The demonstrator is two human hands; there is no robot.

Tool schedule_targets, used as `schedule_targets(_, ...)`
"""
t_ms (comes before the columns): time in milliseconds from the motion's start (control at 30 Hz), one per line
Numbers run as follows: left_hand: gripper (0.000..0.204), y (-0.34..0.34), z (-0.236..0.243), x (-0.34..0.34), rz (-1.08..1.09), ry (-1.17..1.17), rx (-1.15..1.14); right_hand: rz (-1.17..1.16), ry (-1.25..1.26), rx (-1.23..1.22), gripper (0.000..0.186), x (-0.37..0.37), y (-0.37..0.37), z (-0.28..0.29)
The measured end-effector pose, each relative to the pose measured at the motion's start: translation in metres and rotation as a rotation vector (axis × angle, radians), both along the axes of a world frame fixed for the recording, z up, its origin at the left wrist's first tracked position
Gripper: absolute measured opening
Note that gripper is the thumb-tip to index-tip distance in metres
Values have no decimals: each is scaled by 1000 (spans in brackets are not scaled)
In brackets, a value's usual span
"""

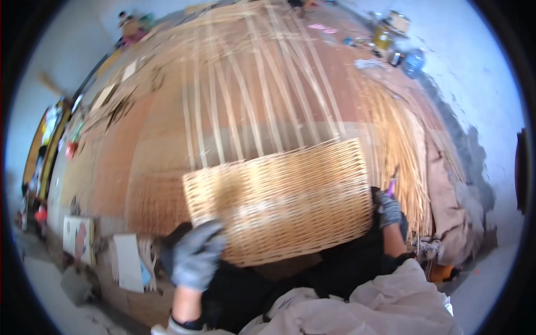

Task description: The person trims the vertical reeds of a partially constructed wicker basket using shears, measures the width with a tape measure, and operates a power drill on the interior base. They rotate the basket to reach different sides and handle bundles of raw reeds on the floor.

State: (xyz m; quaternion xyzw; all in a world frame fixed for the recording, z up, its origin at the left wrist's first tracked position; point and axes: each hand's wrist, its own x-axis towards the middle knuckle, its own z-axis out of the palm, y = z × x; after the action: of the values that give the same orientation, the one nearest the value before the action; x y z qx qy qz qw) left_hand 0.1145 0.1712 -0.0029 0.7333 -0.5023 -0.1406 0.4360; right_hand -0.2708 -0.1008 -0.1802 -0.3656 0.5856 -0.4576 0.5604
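A tan woven wicker panel (279,201) lies tilted across my dark-trousered lap, with long pale strips (254,106) running out from its far edge. My left hand (196,255), in a grey glove, is at the panel's lower left corner, its fingertips overlapping the edge. Motion smears those fingers, so whether they grip is unclear. Beyond the panel's right edge my right hand (389,211), also gloved, is closed around a purple-handled tool (391,186) with a slim dark tip pointing up. The tool's exact kind is too blurred to make out.
A thick bundle of thin canes (399,145) lies at the right beside crumpled brownish cloth (446,195). At the lower left are a white board (128,262) and a picture-printed box (79,239). A blue water bottle (413,62) stands by the right wall.
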Motion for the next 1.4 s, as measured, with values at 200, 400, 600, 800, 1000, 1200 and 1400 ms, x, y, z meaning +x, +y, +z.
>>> schedule_targets(200,72,-266,-67,-132,-458,-191,61,85,37,16,26,29,25,37)
schedule_targets(400,64,-343,-82,-181,-336,-369,536,125,2,-12,25,6,27,20)
schedule_targets(600,47,-286,-51,-174,-369,-241,130,296,-272,-7,29,-8,56,28)
schedule_targets(800,30,-204,39,-139,-142,-473,-1035,501,-331,-265,41,5,115,143)
schedule_targets(1000,17,-125,0,14,-110,397,-851,573,121,-257,42,56,98,169)
schedule_targets(1200,21,-90,-34,54,-76,493,-677,1005,161,-502,34,132,178,101)
schedule_targets(1400,17,-71,-24,59,150,442,-447,586,421,-676,42,119,83,146)
